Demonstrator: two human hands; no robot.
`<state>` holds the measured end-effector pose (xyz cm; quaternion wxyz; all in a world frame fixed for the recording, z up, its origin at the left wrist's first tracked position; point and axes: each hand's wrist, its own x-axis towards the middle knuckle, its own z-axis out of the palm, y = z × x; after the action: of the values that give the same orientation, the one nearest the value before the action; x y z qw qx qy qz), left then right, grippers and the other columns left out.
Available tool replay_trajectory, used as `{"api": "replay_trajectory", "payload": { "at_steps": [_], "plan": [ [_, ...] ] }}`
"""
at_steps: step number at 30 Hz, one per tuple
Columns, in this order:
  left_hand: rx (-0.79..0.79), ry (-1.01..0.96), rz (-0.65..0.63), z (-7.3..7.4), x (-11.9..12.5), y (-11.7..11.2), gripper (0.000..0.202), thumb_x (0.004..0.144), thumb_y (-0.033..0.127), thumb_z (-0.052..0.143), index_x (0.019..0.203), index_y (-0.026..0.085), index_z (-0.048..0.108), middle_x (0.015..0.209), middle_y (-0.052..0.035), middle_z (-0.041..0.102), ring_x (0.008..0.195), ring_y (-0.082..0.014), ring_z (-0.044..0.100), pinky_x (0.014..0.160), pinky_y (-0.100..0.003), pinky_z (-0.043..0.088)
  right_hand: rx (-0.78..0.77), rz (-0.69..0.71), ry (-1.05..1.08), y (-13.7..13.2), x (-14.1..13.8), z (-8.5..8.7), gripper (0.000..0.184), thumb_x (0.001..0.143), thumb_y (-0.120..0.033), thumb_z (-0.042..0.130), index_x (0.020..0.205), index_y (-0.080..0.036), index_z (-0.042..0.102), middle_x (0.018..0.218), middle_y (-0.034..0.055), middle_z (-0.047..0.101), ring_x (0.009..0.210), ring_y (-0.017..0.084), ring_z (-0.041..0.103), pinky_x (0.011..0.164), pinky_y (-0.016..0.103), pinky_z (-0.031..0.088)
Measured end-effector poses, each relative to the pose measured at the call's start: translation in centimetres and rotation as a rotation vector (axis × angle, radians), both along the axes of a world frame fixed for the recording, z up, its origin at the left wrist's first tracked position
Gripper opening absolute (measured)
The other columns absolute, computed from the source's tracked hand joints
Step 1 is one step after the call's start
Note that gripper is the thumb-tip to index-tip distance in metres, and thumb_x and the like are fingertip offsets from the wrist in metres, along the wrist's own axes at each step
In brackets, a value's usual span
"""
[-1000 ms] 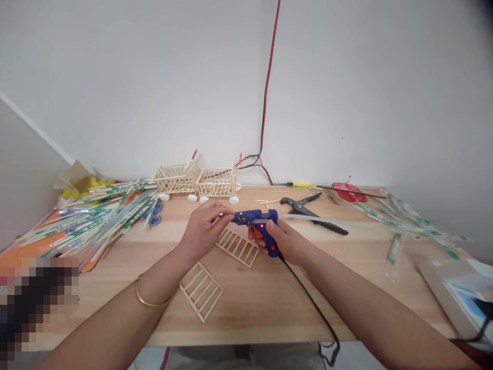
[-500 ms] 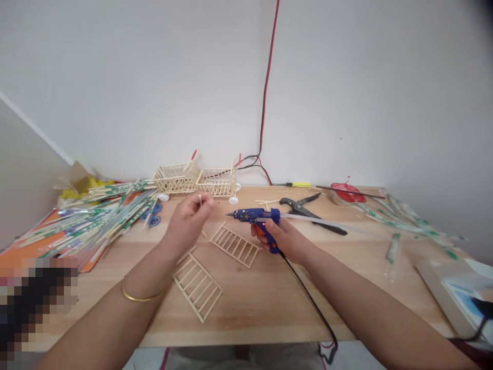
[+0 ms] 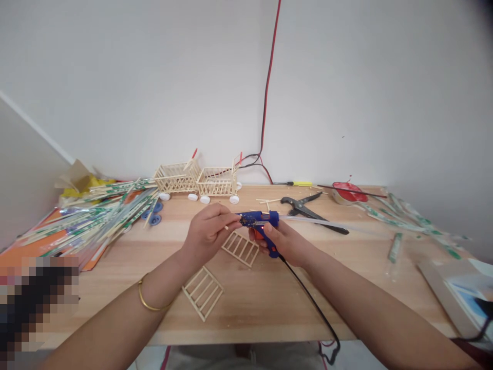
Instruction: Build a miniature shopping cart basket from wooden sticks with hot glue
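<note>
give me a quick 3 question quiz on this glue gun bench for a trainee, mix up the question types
1. True or false: the right hand holds the blue glue gun with its nozzle pointing toward the left hand.
2. Multiple choice: what does the left hand pinch at the nozzle? A) a thin wooden stick B) the black pliers C) a white wheel
3. Fill in the blank: two flat stick ladder frames lie on the table, and the one nearer the table's front edge lies below the ____ wrist.

Key: 1 true; 2 A; 3 left
</note>
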<state>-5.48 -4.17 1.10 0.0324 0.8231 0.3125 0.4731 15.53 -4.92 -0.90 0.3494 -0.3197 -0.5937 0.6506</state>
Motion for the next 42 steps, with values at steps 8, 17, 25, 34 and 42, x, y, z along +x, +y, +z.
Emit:
{"api": "replay_trajectory", "payload": {
  "at_steps": [8, 17, 25, 34, 42],
  "plan": [
    [0.068, 0.089, 0.031, -0.14, -0.15, 0.19, 0.010, 0.086, 0.019, 0.056, 0.088, 0.018, 0.065, 0.080, -0.0052, 0.063, 0.073, -0.0146, 0.057, 0.065, -0.027, 0.046, -0.010, 0.010, 0.011, -0.17, -0.18, 0.08, 0.048, 0.079, -0.066, 0.051, 0.079, -0.018, 0.057, 0.063, -0.0017, 0.041, 0.055, 0.010, 0.034, 0.049, 0.023, 0.033],
    [-0.095, 0.008, 0.048, 0.48, -0.43, -0.01, 0.017, 0.090, 0.019, 0.048, 0.099, 0.018, 0.063, 0.084, -0.0051, 0.058, 0.079, -0.0158, 0.055, 0.070, -0.029, 0.046, -0.010, 0.009, -0.037, -0.12, -0.03, -0.14, 0.050, 0.078, -0.066, 0.051, 0.081, -0.017, 0.057, 0.073, 0.0023, 0.050, 0.056, 0.009, 0.036, 0.050, 0.024, 0.034],
    [0.052, 0.074, -0.041, -0.04, -0.22, 0.34, 0.015, 0.084, 0.016, 0.058, 0.098, 0.018, 0.063, 0.083, -0.0044, 0.059, 0.075, -0.0138, 0.055, 0.066, -0.026, 0.045, -0.100, 0.016, 0.139, -0.31, -0.35, 0.00, 0.043, 0.080, -0.061, 0.054, 0.085, -0.018, 0.056, 0.077, 0.0018, 0.050, 0.057, 0.009, 0.036, 0.048, 0.022, 0.032],
    [0.126, 0.174, 0.005, -0.26, -0.44, 0.28, 0.012, 0.082, 0.019, 0.061, 0.095, 0.017, 0.061, 0.084, -0.0063, 0.059, 0.075, -0.0160, 0.051, 0.067, -0.029, 0.043, -0.210, 0.018, 0.233, -0.51, -0.56, 0.14, 0.044, 0.080, -0.061, 0.055, 0.092, -0.018, 0.058, 0.080, 0.0024, 0.053, 0.056, 0.008, 0.036, 0.047, 0.020, 0.032],
    [-0.127, 0.121, -0.050, 0.37, -0.24, 0.19, 0.006, 0.087, 0.017, 0.053, 0.084, 0.017, 0.058, 0.079, -0.0023, 0.054, 0.075, -0.0133, 0.051, 0.066, -0.025, 0.041, -0.176, 0.048, 0.180, -0.34, -0.35, -0.18, 0.045, 0.079, -0.062, 0.055, 0.089, -0.017, 0.057, 0.079, 0.0025, 0.052, 0.056, 0.008, 0.037, 0.047, 0.020, 0.032]
  ]
}}
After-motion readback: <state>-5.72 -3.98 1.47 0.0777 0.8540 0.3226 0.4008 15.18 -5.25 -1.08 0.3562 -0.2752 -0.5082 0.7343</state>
